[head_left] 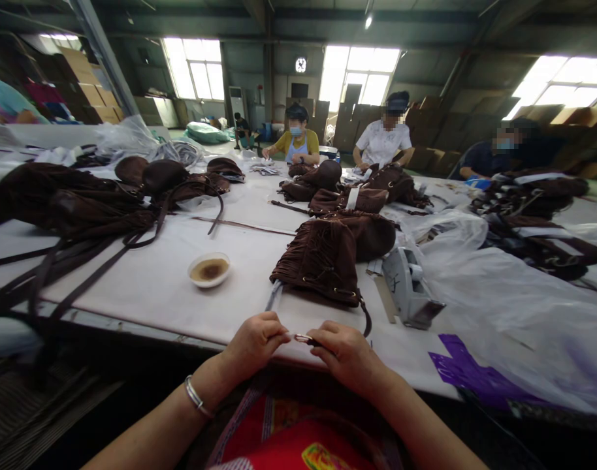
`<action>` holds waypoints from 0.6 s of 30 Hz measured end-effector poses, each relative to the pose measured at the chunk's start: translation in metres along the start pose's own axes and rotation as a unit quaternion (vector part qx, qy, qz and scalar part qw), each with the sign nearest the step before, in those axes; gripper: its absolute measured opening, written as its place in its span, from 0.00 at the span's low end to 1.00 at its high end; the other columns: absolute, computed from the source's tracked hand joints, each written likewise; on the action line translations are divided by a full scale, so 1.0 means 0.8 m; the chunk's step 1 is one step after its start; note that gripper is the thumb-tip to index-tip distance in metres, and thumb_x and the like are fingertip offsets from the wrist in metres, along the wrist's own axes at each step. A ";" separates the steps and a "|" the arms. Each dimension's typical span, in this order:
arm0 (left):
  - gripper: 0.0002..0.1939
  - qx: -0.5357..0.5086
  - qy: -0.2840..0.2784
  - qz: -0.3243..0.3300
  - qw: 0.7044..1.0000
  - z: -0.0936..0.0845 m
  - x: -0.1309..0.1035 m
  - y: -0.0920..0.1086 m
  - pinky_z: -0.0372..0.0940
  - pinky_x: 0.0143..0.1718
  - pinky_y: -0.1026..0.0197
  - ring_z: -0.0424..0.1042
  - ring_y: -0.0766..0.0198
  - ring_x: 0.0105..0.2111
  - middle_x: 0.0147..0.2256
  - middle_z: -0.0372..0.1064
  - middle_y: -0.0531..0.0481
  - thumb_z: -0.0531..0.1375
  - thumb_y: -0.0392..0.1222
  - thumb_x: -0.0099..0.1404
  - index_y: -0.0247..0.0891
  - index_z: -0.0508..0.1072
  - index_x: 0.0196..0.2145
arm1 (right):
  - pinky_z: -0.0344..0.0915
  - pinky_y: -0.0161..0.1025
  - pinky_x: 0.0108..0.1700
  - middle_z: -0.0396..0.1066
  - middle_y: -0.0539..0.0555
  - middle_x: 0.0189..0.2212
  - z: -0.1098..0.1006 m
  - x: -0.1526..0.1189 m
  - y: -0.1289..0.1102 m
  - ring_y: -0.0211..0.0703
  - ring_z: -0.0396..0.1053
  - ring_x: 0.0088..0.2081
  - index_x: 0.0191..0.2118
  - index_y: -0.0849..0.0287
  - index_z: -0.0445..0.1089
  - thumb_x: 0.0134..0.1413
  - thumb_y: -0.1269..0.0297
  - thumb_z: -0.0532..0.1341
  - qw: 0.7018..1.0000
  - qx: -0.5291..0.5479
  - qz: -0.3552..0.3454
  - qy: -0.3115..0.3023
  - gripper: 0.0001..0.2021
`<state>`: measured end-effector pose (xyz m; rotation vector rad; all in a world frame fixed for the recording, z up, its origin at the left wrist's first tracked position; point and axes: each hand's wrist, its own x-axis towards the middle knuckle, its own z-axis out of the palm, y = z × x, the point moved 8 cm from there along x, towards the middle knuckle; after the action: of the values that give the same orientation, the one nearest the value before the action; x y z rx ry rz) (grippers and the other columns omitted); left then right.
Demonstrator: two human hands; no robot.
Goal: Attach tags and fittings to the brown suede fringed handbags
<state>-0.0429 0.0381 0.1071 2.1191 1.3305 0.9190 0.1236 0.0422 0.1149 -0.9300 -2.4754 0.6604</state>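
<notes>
At the table's near edge, my right hand pinches the end of a dark strap with a small shiny metal clasp. The clasp points left, toward my other hand. My left hand is closed in a pinch just beside it, on something small and pale that I cannot make out. A dark brown fringed bag lies just beyond my hands, its drawstring eyelets facing me. A strap hangs from the bag's near right corner.
Left of the bag stands a white dish with brown contents. A tape dispenser is on the right, near plastic sheeting and purple tape. More brown bags and long straps lie left. Several people work across the table.
</notes>
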 end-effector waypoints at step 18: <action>0.09 0.023 -0.021 0.022 0.999 0.004 0.000 0.006 0.66 0.35 0.65 0.71 0.65 0.31 0.29 0.71 0.48 0.61 0.39 0.68 0.37 0.80 0.33 | 0.64 0.35 0.41 0.72 0.54 0.36 -0.002 0.001 -0.004 0.43 0.71 0.38 0.48 0.53 0.73 0.62 0.69 0.61 0.999 -0.043 -0.012 -0.005 0.10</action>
<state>-0.0377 0.0358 0.1083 2.1984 1.3019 0.8643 0.1222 0.0409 0.1182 -0.9292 -2.5380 0.5555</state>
